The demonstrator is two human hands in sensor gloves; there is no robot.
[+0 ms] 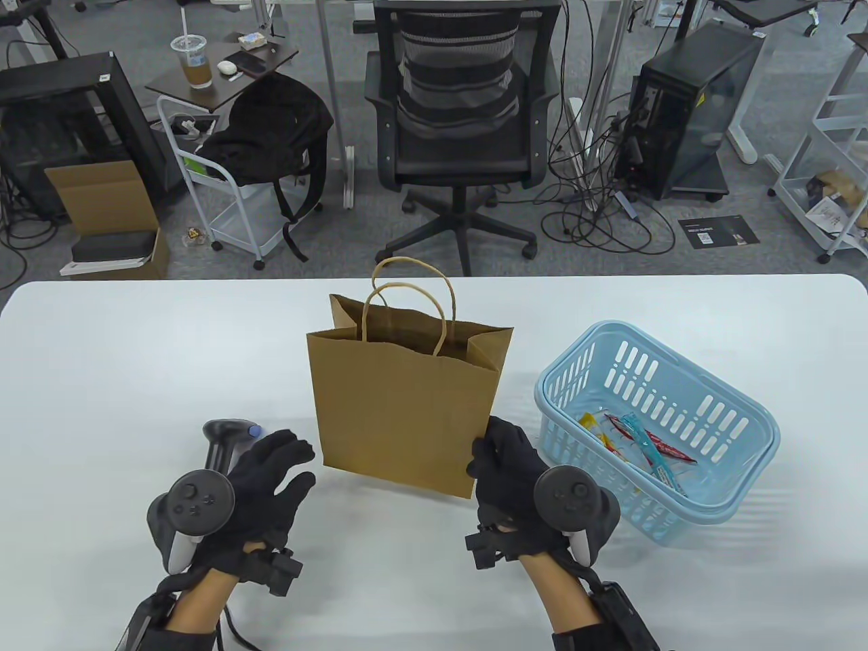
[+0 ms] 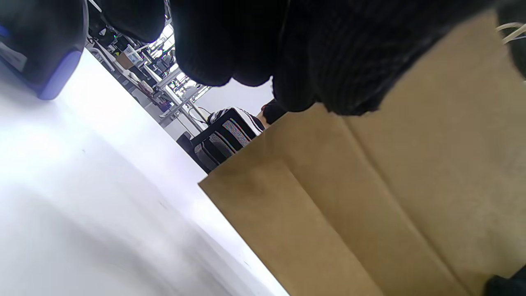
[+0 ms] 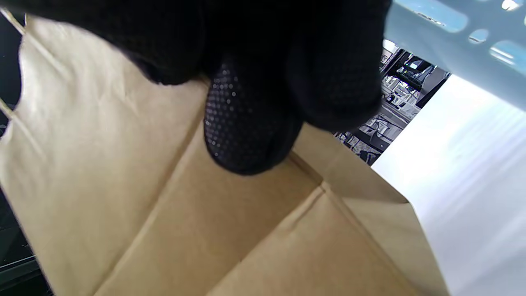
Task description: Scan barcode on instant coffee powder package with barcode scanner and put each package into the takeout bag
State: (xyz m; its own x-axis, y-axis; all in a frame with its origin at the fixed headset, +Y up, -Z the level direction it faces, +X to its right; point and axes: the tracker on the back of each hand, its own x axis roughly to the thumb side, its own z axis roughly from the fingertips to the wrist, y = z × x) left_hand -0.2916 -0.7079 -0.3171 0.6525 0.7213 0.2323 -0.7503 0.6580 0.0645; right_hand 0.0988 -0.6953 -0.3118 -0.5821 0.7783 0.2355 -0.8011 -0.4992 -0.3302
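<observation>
A: Steadying the takeout bag [image 1: 400,407] comes first. Status, left to right?

B: Barcode scanner [image 1: 224,441] lies on the surface [image 1: 102,380], behind the left hand [image 1: 261,485], whose fingers are spread, holding nothing. Right hand [image 1: 508,475] pinches the bag's lower right corner. Coffee packages [image 1: 637,444] remain in the basket [image 1: 678,366].

A: Keep the bag upright, mouth open, then grip the scanner.
</observation>
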